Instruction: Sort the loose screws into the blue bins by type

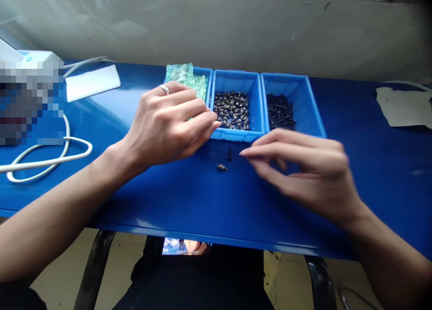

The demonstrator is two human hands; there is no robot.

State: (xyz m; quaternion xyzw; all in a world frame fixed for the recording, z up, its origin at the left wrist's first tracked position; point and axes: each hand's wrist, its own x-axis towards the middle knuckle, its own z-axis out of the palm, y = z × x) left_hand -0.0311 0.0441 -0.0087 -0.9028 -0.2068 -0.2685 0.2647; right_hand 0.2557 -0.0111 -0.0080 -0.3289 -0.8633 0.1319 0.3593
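Observation:
My left hand (172,123), with a ring on one finger, hovers in front of the left and middle blue bins. Its thumb and fingertips are pressed together; whatever they may hold is hidden. On the blue table just below lie a black screw (230,154), pointing away from me, and a shiny metal screw (222,167) on its side. My right hand (300,166) is to their right, slightly blurred, thumb and index finger apart with nothing seen between them. Small green-tinted plastic bags (184,74) fill the left bin, partly covered by my left hand.
Many shiny screws (232,110) lie in the middle bin (238,78), and black screws (280,114) in the right bin (300,103). A white cable (50,163) curls at left near a white card (92,83). Paper (405,106) lies at far right. A lit screen (185,247) shows below the table edge.

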